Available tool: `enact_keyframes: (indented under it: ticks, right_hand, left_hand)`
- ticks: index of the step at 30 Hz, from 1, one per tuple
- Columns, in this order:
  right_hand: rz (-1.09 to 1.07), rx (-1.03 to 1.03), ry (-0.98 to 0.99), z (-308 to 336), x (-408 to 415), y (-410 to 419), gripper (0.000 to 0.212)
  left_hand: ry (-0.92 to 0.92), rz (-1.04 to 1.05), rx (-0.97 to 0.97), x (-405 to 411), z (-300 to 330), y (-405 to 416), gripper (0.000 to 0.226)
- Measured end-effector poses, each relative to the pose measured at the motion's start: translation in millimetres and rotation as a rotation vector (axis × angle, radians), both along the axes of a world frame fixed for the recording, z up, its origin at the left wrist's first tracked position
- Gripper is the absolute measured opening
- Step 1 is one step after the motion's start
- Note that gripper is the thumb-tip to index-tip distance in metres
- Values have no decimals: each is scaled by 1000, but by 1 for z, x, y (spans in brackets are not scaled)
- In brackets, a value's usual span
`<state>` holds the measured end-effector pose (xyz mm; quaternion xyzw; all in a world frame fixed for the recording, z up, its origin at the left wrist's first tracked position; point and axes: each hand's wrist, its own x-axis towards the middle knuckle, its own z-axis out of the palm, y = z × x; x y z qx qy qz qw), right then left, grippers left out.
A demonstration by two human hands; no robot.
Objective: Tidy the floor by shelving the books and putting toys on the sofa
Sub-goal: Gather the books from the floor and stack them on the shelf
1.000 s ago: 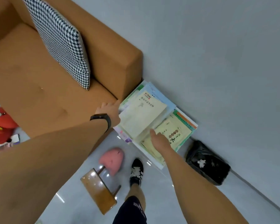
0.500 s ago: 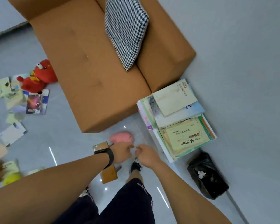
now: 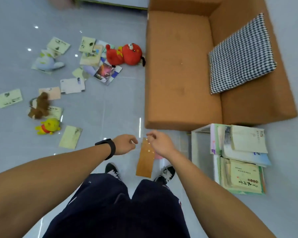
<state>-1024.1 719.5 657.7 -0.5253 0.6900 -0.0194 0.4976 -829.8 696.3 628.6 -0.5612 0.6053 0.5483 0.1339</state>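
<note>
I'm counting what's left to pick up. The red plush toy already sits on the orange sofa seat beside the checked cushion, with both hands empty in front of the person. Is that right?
Not quite. The head view shows the red plush toy lying on the grey floor against the front of the orange sofa, not on its seat. The checked cushion is on the sofa, and the left hand and right hand hold nothing.
</note>
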Motion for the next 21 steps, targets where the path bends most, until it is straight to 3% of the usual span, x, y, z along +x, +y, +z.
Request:
enact_keyframes:
  ticks: [6,10,14,21]
  right_hand:
    - [362,51,-152,7,206,-29,30]
    - [560,99,-199,15,267,-46,30]
    - [598,92,-186,12,288,-92,30]
    - [576,91,-153,-9,310,-201,27]
  left_hand:
    - [-129,544,-37,219,8,38,18]
    - [-147,911,-20,277,-2,56,18]
    - [-105,838,98,280,-12,42,19]
    - [-104,578,83,283,-10,-69,32]
